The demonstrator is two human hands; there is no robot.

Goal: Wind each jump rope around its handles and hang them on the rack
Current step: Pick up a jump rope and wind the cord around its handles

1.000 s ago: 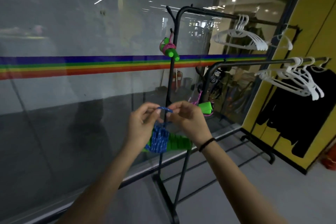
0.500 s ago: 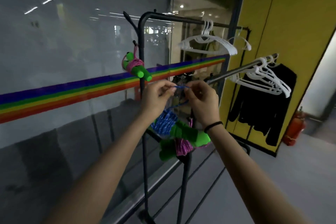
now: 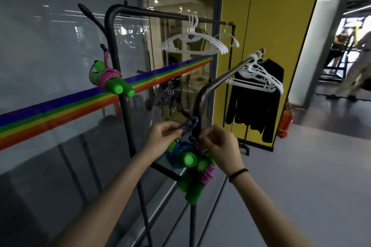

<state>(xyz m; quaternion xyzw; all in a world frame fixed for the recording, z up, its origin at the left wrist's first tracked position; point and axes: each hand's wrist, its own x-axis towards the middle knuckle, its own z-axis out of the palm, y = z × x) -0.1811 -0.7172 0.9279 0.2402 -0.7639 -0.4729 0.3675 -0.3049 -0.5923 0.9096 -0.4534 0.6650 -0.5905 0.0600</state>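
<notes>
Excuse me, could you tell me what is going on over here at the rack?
A person is hanging a wound blue rope with green handles on the black rack. The left hand pinches its blue loop up at a hook on the rack's post, while the right hand is closed on cord beside it. A pink rope already hangs higher on the left, and another pink one hangs just below the hands.
</notes>
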